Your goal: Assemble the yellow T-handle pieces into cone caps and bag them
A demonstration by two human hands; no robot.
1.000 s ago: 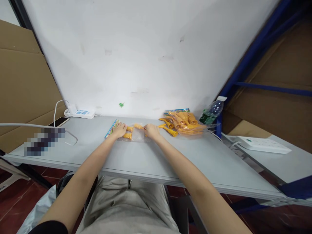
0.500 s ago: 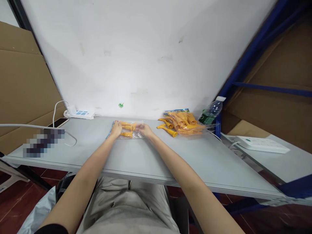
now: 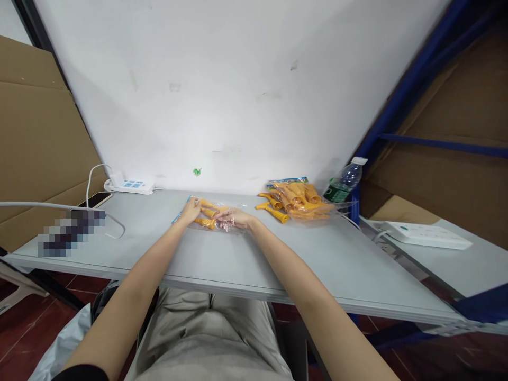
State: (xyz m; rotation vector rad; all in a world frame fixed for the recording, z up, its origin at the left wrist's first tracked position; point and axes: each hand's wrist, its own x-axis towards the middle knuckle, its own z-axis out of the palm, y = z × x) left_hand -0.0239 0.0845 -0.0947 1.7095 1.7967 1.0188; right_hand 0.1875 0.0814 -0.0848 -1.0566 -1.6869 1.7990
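Note:
A clear plastic bag (image 3: pixel 195 226) with a printed blue end lies on the table in front of me. Inside it are several orange, horn-like plastic pieces (image 3: pixel 208 212), flared at one end. My left hand (image 3: pixel 191 210) is closed on the bag's printed left end. From the right, my right hand (image 3: pixel 237 218) reaches in at the other end, its fingers stretched out toward the pieces. Crinkled film seems to cover those fingertips. To the right, two loose orange pieces (image 3: pixel 277 213) lie beside a pile of filled bags (image 3: pixel 305 201).
The grey table (image 3: pixel 222 259) meets a white wall (image 3: pixel 238 95). A bottle (image 3: pixel 346 180) leans at the back right, near a blue rack post (image 3: pixel 355 203). Further right is a white power strip (image 3: pixel 428 235). On the left are another power strip (image 3: pixel 133 186), a phone (image 3: pixel 98 200) and a cable (image 3: pixel 51 205).
My right hand has shifted slightly right and toward me, its fingers now stretched out at the bag's right end. The bag has tilted, its right end nearer me. My left hand stays on its end.

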